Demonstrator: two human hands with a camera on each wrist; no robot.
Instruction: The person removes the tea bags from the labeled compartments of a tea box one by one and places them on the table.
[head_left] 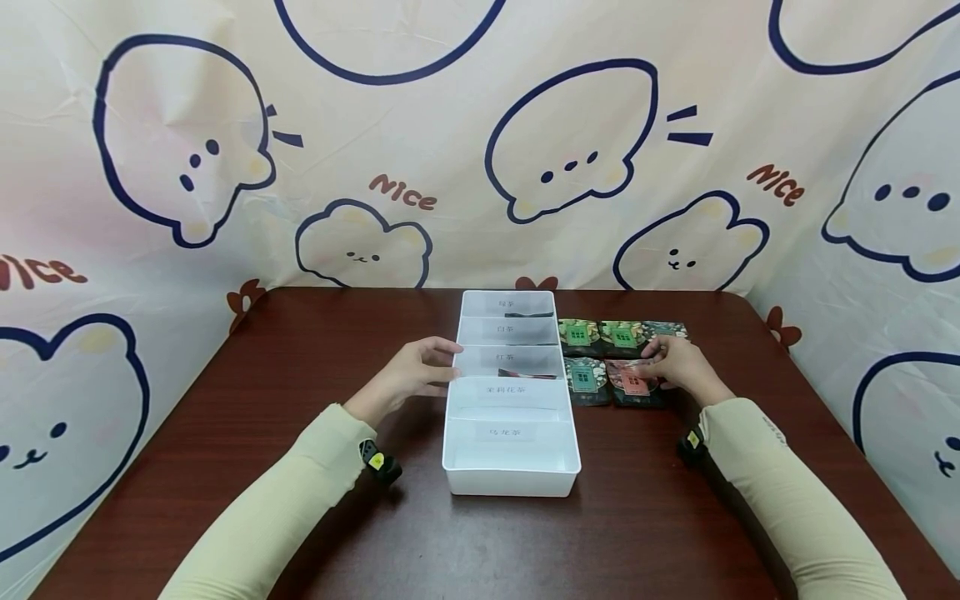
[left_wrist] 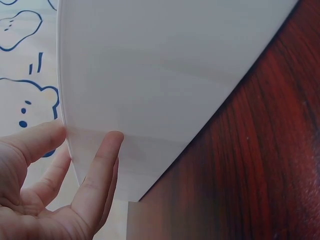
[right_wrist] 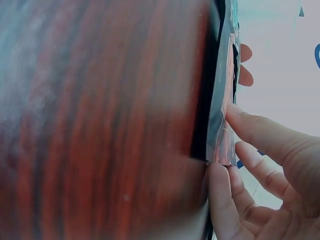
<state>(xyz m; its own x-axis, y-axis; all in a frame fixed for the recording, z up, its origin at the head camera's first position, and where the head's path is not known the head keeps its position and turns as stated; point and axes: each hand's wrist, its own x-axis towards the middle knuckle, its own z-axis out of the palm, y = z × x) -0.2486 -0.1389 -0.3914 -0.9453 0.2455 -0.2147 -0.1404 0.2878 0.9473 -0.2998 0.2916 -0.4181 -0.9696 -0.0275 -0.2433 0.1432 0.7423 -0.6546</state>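
A long white plastic box (head_left: 512,482) with labelled compartments stands lengthwise on the table. My left hand (head_left: 422,367) touches its left side, fingertips on the rim and outer wall (left_wrist: 150,75). Dark strips of something show in a few compartments. To the right, my right hand (head_left: 678,367) holds the near edge of a dark packet with a red label (head_left: 628,385); the packet (right_wrist: 223,120) is seen edge-on in the right wrist view. Beside it lies a teal-labelled packet (head_left: 587,379). Behind are two green-labelled packets (head_left: 579,335) and a patterned packet (head_left: 666,329), partly covered by my hand.
The dark wooden table (head_left: 337,533) carries the box and packets. A pale cloth (head_left: 450,125) printed with cartoon bears hangs along the back and both sides. Dark devices are strapped to my left wrist (head_left: 381,462) and right wrist (head_left: 692,446).
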